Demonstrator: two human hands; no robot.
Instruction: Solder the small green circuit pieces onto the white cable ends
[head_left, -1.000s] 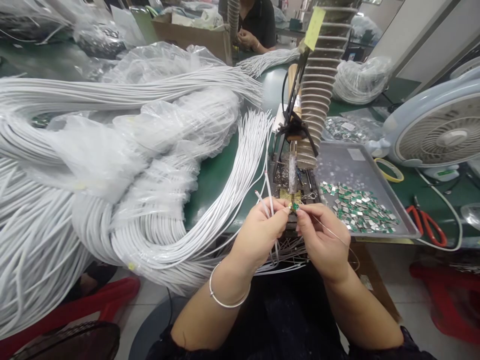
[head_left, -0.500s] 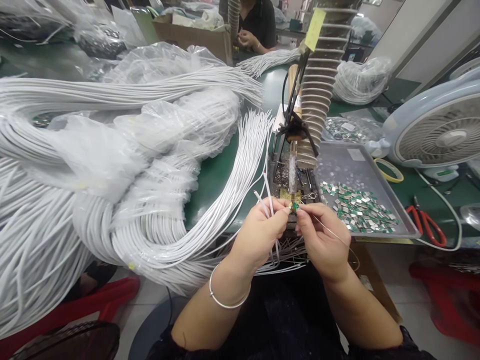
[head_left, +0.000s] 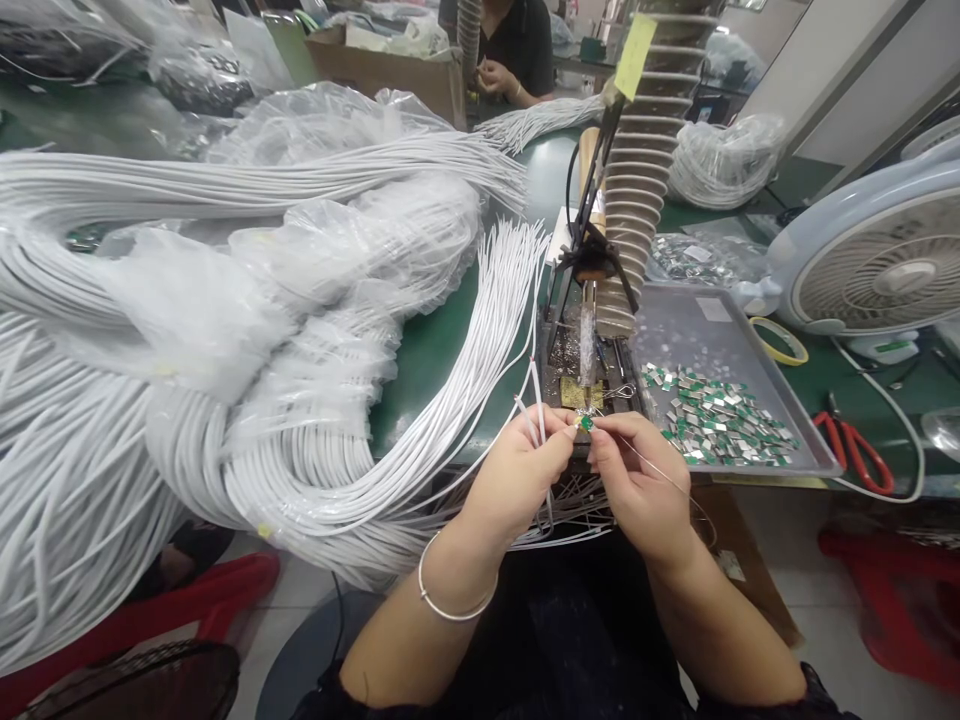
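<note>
A small green circuit board (head_left: 586, 424) sits between the fingertips of both hands, just below the tip of an upright soldering iron (head_left: 587, 340). My left hand (head_left: 517, 475) is closed on white cables (head_left: 541, 400), whose upper ends stick out above the fingers. My right hand (head_left: 646, 490) pinches the board's right side, and a thin wire (head_left: 660, 468) trails from its fingers to the right. Behind the fingertips is a yellowish sponge (head_left: 579, 392) on the dark iron stand. Where cable and board meet is too small to make out.
White cable bundles (head_left: 300, 470) cover the left side. A grey tray (head_left: 814, 455) of small boards stands right, near red-handled cutters (head_left: 862, 455), yellow tape (head_left: 780, 342) and a fan (head_left: 885, 250). A ribbed hose (head_left: 634, 180) hangs behind the iron. A person (head_left: 517, 50) sits opposite.
Both hands have shifted slightly down, with the board now a little lower and farther from the iron's tip. The cable ends above my left hand have swung slightly to the right.
</note>
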